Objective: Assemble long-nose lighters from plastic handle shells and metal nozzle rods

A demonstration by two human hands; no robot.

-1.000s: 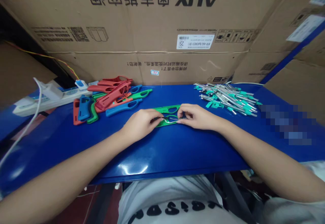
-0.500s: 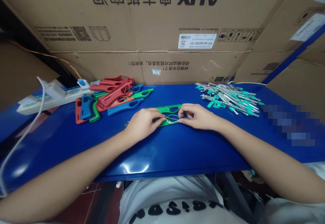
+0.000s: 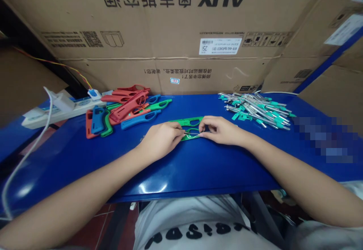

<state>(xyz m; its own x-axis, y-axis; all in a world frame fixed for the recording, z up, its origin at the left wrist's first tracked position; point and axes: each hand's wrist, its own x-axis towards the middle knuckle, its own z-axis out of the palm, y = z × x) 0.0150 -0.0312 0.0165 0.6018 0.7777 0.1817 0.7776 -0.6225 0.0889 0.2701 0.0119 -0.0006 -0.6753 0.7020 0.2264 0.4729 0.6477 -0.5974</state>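
At the middle of the blue table, my left hand (image 3: pixel 162 138) pinches one end of a thin wire (image 3: pixel 192 133) between thumb and fingers. The thumb and index finger of my right hand (image 3: pixel 219 130) close on the wire's other end. Beneath and behind the fingers lie two green plastic lighter casing halves (image 3: pixel 183 122), each with a finger-loop opening; both hands partly cover them. Whether the wire is attached to a casing I cannot tell. A few small thin pins (image 3: pixel 142 138) lie just left of my left hand.
Red, blue and green lighter casings (image 3: pixel 129 108) are piled at the back left, beside a white power strip (image 3: pixel 68 108) with plugs and cables. Metal lighter tubes with teal parts (image 3: pixel 256 110) lie heaped at the back right. A cardboard panel (image 3: pixel 127 63) stands behind the table.
My left hand has shifted very slightly, its fingers curling a little more over the wire's end. My right hand stays nearly in place, and the piles are unchanged.
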